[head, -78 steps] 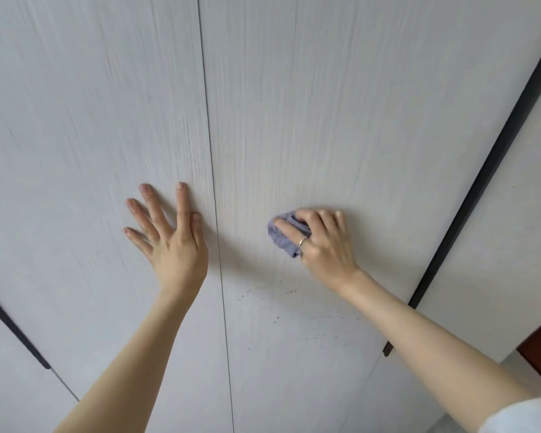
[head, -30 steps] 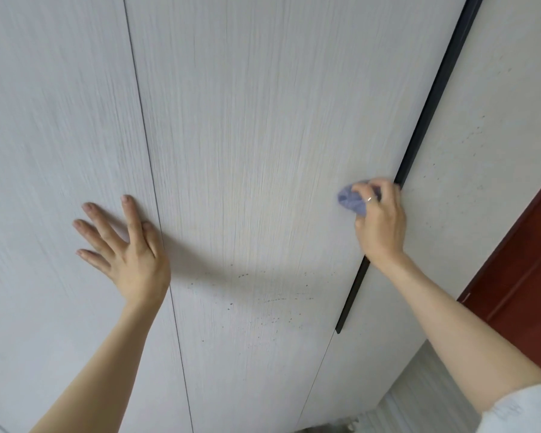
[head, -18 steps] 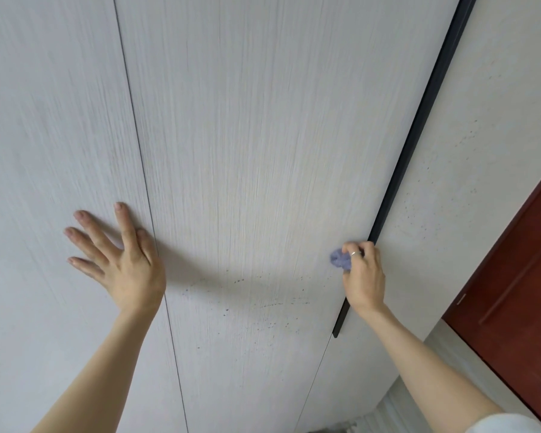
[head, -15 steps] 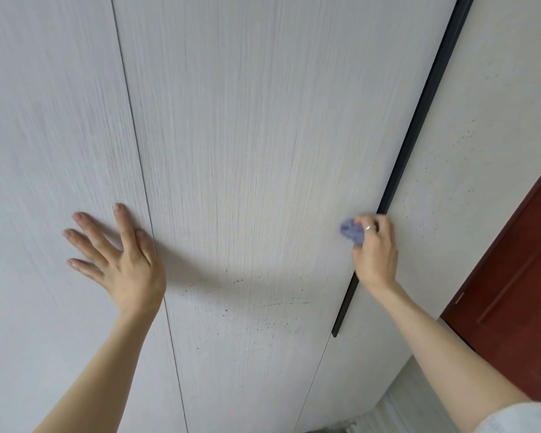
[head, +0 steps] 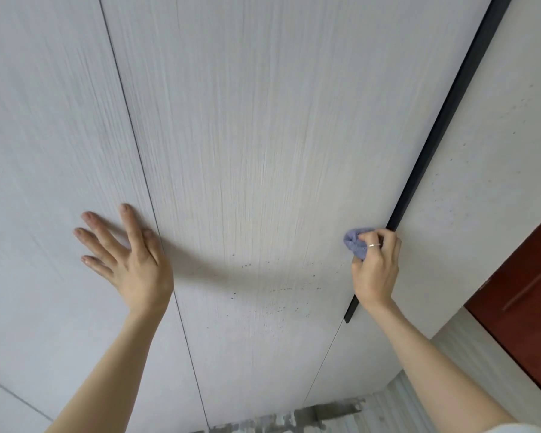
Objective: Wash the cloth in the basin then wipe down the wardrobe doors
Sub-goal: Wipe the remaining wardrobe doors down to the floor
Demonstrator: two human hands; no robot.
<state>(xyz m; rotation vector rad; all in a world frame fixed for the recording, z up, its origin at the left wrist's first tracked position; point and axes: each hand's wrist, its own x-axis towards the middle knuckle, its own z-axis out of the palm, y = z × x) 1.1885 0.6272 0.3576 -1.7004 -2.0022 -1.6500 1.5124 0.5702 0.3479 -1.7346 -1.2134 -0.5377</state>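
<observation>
Pale woodgrain wardrobe doors fill nearly the whole frame, the middle door [head: 263, 151] running from the top edge down to the lower centre, with a second door [head: 44, 151] to its left across a thin dark seam. A black vertical handle strip [head: 434, 135] slants from the upper right of the frame down to the lower centre right, marking the middle door's right edge; beyond it lies another pale panel [head: 497, 151] peppered with small dark flecks. A dark red-brown wooden door [head: 528, 307] shows at the right edge, and a patch of pale floor [head: 419, 401] appears at the bottom right.

A person's bare forearms reach up from the bottom corners. The left hand [head: 128, 260], at centre left, lies flat against the left door just beside the seam, its fingers [head: 100, 232] straight and spread, holding nothing. The right hand [head: 375, 267], at centre right, grips a small bunched lilac-blue cloth [head: 355, 242], its fingers curled round it and pressing it to the middle door just left of the handle strip, near the strip's lower end. A thin ring [head: 374, 245] circles one finger of that hand. Scattered dark specks [head: 278, 289] dot the middle door between the two hands, in the shadowed band below the cloth's level.
</observation>
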